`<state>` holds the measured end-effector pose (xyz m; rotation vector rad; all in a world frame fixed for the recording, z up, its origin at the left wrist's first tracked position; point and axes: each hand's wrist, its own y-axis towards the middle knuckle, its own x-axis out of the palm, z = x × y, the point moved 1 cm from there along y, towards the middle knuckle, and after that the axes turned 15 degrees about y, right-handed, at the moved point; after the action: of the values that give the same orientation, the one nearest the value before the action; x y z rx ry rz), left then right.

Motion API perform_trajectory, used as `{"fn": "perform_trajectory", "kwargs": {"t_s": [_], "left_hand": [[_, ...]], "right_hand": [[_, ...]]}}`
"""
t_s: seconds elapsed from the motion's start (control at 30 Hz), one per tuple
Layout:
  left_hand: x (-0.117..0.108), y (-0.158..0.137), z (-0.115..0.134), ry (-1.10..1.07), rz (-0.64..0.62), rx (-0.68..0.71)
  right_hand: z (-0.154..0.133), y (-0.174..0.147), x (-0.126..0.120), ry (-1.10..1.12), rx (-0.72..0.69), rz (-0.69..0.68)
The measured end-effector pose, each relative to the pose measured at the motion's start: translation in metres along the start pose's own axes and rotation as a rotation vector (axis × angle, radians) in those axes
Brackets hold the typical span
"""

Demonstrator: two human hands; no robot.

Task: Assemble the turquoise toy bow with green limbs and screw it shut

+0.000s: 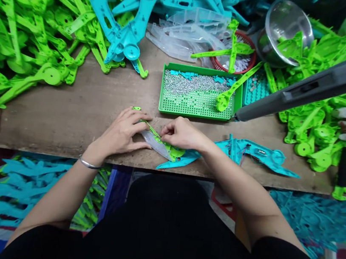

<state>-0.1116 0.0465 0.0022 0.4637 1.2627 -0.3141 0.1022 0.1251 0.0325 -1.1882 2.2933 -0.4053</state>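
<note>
Near the table's front edge my left hand point(124, 131) grips a bright green plastic part point(174, 152), its fingers over the far end and thumb on the near side. A clear, curved plastic piece point(158, 145) lies along the green part. Over the middle of the green part, my right hand point(180, 132) is closed in a pinch; whatever sits between its fingertips is hidden. Beside and partly under my right forearm rests a turquoise plastic part point(260, 152) with thin wires, its pointed left end close to the green part.
Beyond my hands stands a green perforated tray point(194, 115) of small screws. A grey bar point(311, 82) slants in from the right. Green parts are heaped left point(27, 40) and right; turquoise frames point(127, 20), clear pieces point(186, 35) and a metal bowl point(286, 23) stand behind.
</note>
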Motion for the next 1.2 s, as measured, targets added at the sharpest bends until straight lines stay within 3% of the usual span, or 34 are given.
{"fn": "perform_trajectory", "kwargs": {"t_s": [0.63, 0.9, 1.2], "left_hand": [[0.001, 0.0, 0.0, -0.003, 0.015, 0.001], [-0.001, 0.0, 0.002, 0.015, 0.03, 0.008], [-0.004, 0.002, 0.003, 0.017, 0.009, -0.003]], "right_hand": [[-0.01, -0.001, 0.003, -0.144, -0.03, 0.013], [0.001, -0.003, -0.005, -0.031, -0.059, -0.01], [0.007, -0.02, -0.019, 0.013, 0.003, -0.064]]}}
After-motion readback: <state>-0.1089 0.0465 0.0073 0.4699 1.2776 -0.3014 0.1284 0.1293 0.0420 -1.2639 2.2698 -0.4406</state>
